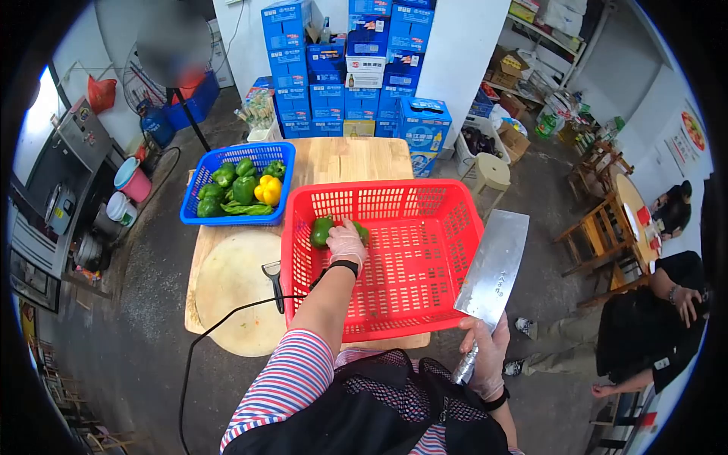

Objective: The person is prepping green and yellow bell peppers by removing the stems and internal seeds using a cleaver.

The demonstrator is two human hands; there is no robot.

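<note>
My left hand [346,244], in a clear glove, reaches into the red plastic basket [388,326]. Its fingers are bent over a green bell pepper [362,234], partly hidden under them. Another green bell pepper [321,230] shows just left of the fingers. My right hand [486,353], also gloved, is closed round the handle of a cleaver [494,265]. The broad blade points up and away beside the basket's right edge. To the left, a round cutting board [236,292] lies on the wooden table [345,158], with a black peeler [274,284] between board and basket.
A blue basket [233,220] of green peppers and a yellow pepper [268,189] stands at the table's far left. Blue cartons [327,100] are stacked behind. A stool [490,173] is at the back right. Another person [652,326] is on the right. A black cable [199,341] crosses the board.
</note>
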